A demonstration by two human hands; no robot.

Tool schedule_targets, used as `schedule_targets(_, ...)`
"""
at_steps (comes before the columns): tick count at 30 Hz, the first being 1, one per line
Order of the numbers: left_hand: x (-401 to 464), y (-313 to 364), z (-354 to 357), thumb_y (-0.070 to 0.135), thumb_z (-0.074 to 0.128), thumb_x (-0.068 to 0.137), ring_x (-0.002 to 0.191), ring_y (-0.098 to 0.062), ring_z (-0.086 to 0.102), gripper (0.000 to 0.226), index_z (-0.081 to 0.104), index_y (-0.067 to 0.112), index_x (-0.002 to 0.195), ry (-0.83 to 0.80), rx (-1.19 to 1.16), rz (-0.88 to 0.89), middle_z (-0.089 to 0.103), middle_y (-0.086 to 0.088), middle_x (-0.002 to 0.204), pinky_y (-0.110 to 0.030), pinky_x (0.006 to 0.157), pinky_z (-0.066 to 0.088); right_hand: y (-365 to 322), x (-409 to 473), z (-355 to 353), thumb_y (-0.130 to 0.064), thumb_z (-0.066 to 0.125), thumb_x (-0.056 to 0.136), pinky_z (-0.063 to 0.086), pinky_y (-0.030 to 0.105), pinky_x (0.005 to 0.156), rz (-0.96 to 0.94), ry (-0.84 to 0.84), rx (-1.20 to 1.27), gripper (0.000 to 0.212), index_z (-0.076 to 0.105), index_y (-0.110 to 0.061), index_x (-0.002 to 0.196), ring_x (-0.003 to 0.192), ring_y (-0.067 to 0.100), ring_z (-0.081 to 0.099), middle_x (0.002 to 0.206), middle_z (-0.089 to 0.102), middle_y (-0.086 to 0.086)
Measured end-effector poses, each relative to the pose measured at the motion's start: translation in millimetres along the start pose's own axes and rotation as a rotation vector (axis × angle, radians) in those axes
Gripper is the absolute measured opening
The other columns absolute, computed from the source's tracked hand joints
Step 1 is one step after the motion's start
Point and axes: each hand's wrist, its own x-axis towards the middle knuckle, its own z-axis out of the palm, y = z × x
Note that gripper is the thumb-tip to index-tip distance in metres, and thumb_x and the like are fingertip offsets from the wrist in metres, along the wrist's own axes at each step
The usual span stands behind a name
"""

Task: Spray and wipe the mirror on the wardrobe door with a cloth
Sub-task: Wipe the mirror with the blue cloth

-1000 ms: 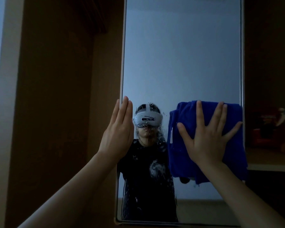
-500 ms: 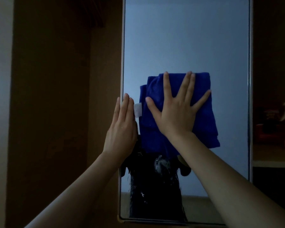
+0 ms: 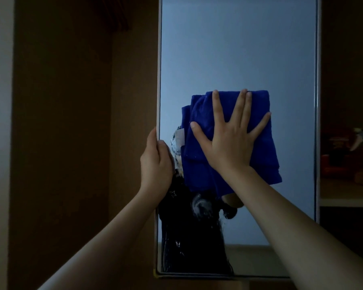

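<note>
The tall mirror (image 3: 239, 49) in a pale frame fills the wardrobe door in front of me. A folded blue cloth (image 3: 264, 151) lies flat against the glass at mid height, left of centre. My right hand (image 3: 228, 143) presses it to the mirror with fingers spread wide. My left hand (image 3: 155, 164) is curled around the mirror's left edge, thumb on the glass. Wet streaks and droplets (image 3: 199, 206) show on the glass below and left of the cloth. No spray bottle can be made out for certain.
Dark brown wardrobe panels (image 3: 61, 143) stand to the left of the door. At the right, a shelf (image 3: 348, 197) inside the wardrobe carries red and orange objects (image 3: 340, 155), dim and blurred. The room is dark.
My right hand has slid the cloth from the mirror's right edge leftward and up, covering the reflected head. My left hand went from flat against the edge to curled around it.
</note>
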Motion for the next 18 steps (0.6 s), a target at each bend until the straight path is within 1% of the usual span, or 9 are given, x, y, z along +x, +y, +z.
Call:
schedule_targets(2,1,-1,-3,0.019,0.031,0.106,0.059,0.008,0.052,0.039,0.036,0.018,0.146,-0.022,-0.07,-0.023,0.055,0.008,0.079,-0.007,0.054,0.044,-1,-2,-1,-0.076,0.021,0.09,-0.004,0.069,0.11,0.003,-0.008,0.005,0.08,0.008,-0.031,0.155,0.149,0.034,-0.002,0.16,0.003,0.022)
schedule_targets(6,5,-2,-10,0.021,0.036,0.106,0.06,0.001,0.054,0.028,0.042,0.027,0.132,-0.066,-0.173,-0.103,0.056,0.006,0.08,-0.016,0.058,0.047,-6,-14,-1,-0.075,0.021,0.09,-0.004,0.07,0.11,0.023,-0.019,0.012,0.08,0.005,-0.031,0.155,0.149,0.034,-0.003,0.16,0.002,0.022)
schedule_targets(9,6,-1,-13,0.024,0.037,0.105,0.068,-0.017,0.057,0.032,0.041,0.027,0.137,-0.095,-0.227,-0.133,0.062,-0.002,0.086,-0.028,0.059,0.049,-14,-32,1,-0.075,0.02,0.09,-0.003,0.071,0.11,0.034,-0.033,0.022,0.08,0.006,-0.03,0.155,0.149,0.034,-0.003,0.16,0.002,0.023)
schedule_targets(10,5,0,-13,0.024,0.037,0.105,0.069,-0.017,0.058,0.031,0.041,0.029,0.135,-0.098,-0.228,-0.128,0.063,0.0,0.09,-0.026,0.059,0.05,-17,-39,2,-0.074,0.021,0.09,-0.003,0.071,0.11,0.034,-0.035,0.021,0.08,0.007,-0.03,0.155,0.149,0.035,-0.002,0.16,0.003,0.023)
schedule_targets(12,5,0,-14,0.025,0.036,0.105,0.07,-0.004,0.061,0.03,0.042,0.031,0.134,-0.095,-0.224,-0.116,0.063,0.007,0.093,-0.015,0.059,0.051,-23,-54,5,-0.074,0.021,0.09,-0.001,0.071,0.11,0.03,-0.035,0.014,0.08,0.009,-0.029,0.155,0.149,0.036,0.001,0.159,0.006,0.024)
schedule_targets(13,6,-1,-14,0.025,0.035,0.106,0.071,-0.001,0.06,0.031,0.042,0.03,0.136,-0.097,-0.233,-0.117,0.062,0.009,0.092,-0.014,0.06,0.052,-26,-59,7,-0.074,0.022,0.09,-0.001,0.071,0.11,0.028,-0.034,0.005,0.08,0.011,-0.029,0.155,0.149,0.036,0.003,0.159,0.008,0.024)
schedule_targets(16,5,-2,-12,0.027,0.034,0.106,0.071,-0.005,0.059,0.035,0.041,0.026,0.141,-0.09,-0.236,-0.127,0.059,0.006,0.084,-0.023,0.062,0.051,-32,-65,10,-0.074,0.024,0.089,0.001,0.071,0.109,0.042,-0.032,-0.019,0.081,0.013,-0.028,0.155,0.148,0.037,0.006,0.159,0.011,0.024)
schedule_targets(17,5,-3,-12,0.026,0.033,0.106,0.068,0.0,0.058,0.036,0.041,0.025,0.141,-0.083,-0.231,-0.122,0.058,0.007,0.083,-0.019,0.062,0.051,-33,-64,11,-0.075,0.024,0.089,0.001,0.071,0.109,0.052,-0.031,-0.024,0.081,0.014,-0.028,0.155,0.148,0.037,0.006,0.159,0.011,0.024)
schedule_targets(18,4,-3,-11,0.025,0.032,0.107,0.065,0.008,0.058,0.036,0.041,0.024,0.141,-0.076,-0.224,-0.116,0.058,0.008,0.083,-0.012,0.06,0.049,-35,-63,10,-0.075,0.025,0.089,0.0,0.071,0.109,0.06,-0.032,-0.028,0.081,0.014,-0.028,0.155,0.148,0.037,0.006,0.158,0.011,0.025)
